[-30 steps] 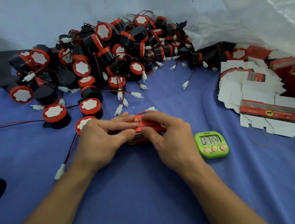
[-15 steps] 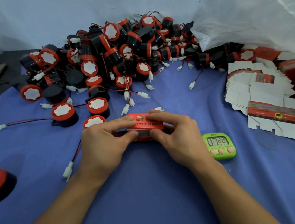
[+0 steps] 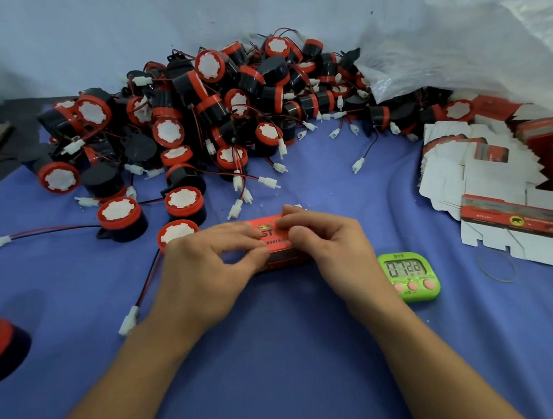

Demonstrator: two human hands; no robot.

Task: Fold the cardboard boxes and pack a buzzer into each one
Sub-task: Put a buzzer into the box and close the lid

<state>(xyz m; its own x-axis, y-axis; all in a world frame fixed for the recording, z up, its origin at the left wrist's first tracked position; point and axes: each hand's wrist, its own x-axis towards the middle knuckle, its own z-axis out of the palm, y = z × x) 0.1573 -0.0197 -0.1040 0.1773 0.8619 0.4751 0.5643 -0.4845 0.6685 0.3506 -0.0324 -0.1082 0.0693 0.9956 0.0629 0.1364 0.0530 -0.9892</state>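
Red box (image 3: 272, 242) marked ST, timer (image 3: 410, 275) reading 0728

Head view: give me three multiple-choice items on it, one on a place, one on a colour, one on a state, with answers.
1. The green timer lies: A far left; B just right of the right hand; C far back.
2. The tablecloth is: A blue; B white; C yellow.
3. The red box is: A pinched by both hands; B lying untouched; C torn apart.
Answers: B, it sits beside the right wrist; A, blue shows around the arms; A, the left hand and right hand grip it.
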